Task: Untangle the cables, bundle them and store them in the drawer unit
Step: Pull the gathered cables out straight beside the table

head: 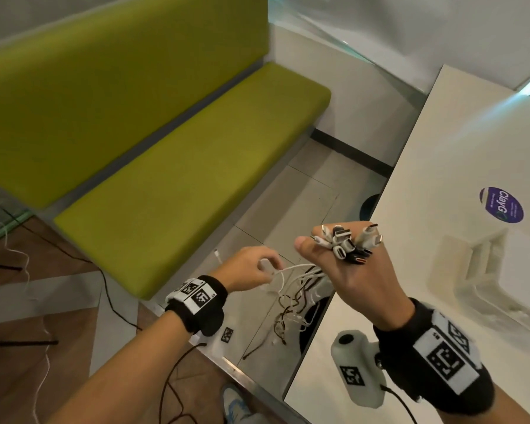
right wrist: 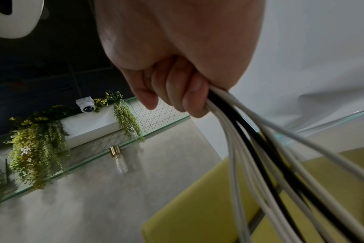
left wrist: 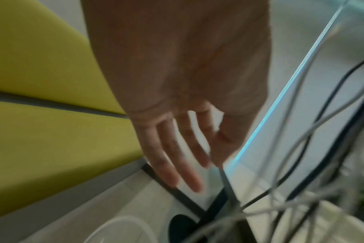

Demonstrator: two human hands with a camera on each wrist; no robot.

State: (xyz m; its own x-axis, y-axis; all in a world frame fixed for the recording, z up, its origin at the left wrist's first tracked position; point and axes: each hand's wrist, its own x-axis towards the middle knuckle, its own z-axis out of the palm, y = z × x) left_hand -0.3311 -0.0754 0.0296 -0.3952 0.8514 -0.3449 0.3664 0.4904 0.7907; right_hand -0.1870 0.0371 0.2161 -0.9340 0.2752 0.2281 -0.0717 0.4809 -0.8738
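Head view. Right hand point(head: 352, 280): raised above the near edge of the white table point(head: 459, 166), fist closed round a bunch of thin white and black cables point(head: 300, 289). Their plug ends point(head: 348, 244), white, black and metal-tipped, stand up in a cluster out of the top of the fist. The loose lengths hang below it in a tangle, down past the table edge toward the floor. Left hand point(head: 251, 270): just beside the right, fingertips apparently pinching one white strand point(head: 291, 268) drawn sideways out of the bunch. White moulded tray-like object point(head: 496, 270) on the table, possibly the drawer unit; cannot tell. Round purple sticker point(head: 501, 205) on the table. Olive-green upholstered bench point(head: 178, 166) beyond the hands.

Left wrist view. Blurred. Three fingers point(left wrist: 177, 157) extended and spread; thumb and forefinger tips hidden. Grey and black strands cross the right of the picture.

Right wrist view. Fingers point(right wrist: 189, 92) curled tight round the bunch, white strands with a black one among them fanning out below the fist.

Handling, as judged. Light, limp, smooth-sheathed; no stiffness to hold a shape, so loops will snag one another and slide through a loose hold. Plugs are the rigid parts. Best hold: bunched just below the plugs, as the right hand has it; free single strands by running them out from that end, not by tugging mid-tangle, which may tighten knots.
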